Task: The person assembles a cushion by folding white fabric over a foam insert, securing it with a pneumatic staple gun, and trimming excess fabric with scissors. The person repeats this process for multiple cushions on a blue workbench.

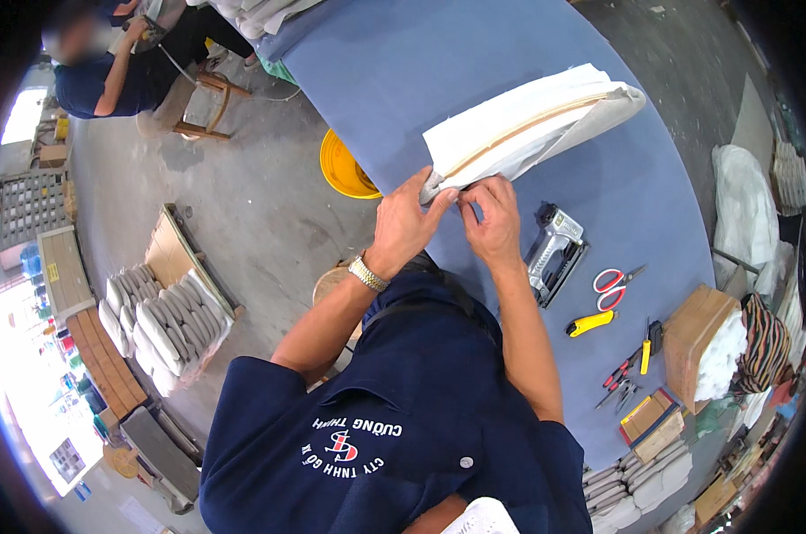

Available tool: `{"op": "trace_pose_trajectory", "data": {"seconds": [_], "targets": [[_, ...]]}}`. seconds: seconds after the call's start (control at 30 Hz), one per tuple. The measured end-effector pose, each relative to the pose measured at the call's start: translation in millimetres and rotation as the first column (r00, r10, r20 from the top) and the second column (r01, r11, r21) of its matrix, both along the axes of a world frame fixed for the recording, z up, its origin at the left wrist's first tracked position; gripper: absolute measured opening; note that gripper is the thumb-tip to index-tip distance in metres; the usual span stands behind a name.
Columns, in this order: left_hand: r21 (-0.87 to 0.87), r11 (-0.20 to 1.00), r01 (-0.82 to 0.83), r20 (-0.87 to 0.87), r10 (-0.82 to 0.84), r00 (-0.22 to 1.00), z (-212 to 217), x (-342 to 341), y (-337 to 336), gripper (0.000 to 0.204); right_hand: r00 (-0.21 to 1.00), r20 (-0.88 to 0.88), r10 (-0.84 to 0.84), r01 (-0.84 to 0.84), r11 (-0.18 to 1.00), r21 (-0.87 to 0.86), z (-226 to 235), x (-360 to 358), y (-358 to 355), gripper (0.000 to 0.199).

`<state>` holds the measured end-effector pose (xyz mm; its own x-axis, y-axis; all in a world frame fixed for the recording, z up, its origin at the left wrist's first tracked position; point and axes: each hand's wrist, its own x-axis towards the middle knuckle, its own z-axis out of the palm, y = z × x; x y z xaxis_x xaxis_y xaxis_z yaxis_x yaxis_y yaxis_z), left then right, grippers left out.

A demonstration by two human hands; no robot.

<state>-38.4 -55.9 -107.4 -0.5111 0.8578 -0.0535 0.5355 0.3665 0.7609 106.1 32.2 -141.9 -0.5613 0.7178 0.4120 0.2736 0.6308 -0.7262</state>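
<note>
Blue bench (pixel 438 53) in a workshop: left hand (pixel 403 227) and right hand (pixel 492 218) pinch the near corner of a white fabric-wrapped panel (pixel 527 120); seemingly, fabric could slip loose. Staple gun (pixel 554 254) lies just right.

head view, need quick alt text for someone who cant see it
Both hands, left hand and right hand, pinch the corner of a white padded panel on a blue table. A staple gun, scissors and yellow knife lie to the right.
</note>
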Motion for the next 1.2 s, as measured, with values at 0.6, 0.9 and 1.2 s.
{"op": "trace_pose_trajectory", "data": {"seconds": [0.6, 0.9, 1.2], "targets": [[0.175, 0.983, 0.052, -0.060, -0.042, 0.997, -18, 12, -10, 0.048, 0.755, 0.379, -0.536, 0.652, 0.680, -0.337, -72, 156, -25, 0.049], [0.046, 0.998, -0.043, -0.020, 0.044, 0.999, -22, 16, -9, 0.059, 0.597, 0.587, -0.547, 0.749, 0.641, -0.165, -102, 144, -22, 0.079], [0.262, 0.965, 0.001, -0.132, 0.035, 0.991, -35, 12, -11, 0.050, 0.834, 0.150, -0.531, 0.425, 0.446, -0.788, -24, 171, -36, 0.062]]}}
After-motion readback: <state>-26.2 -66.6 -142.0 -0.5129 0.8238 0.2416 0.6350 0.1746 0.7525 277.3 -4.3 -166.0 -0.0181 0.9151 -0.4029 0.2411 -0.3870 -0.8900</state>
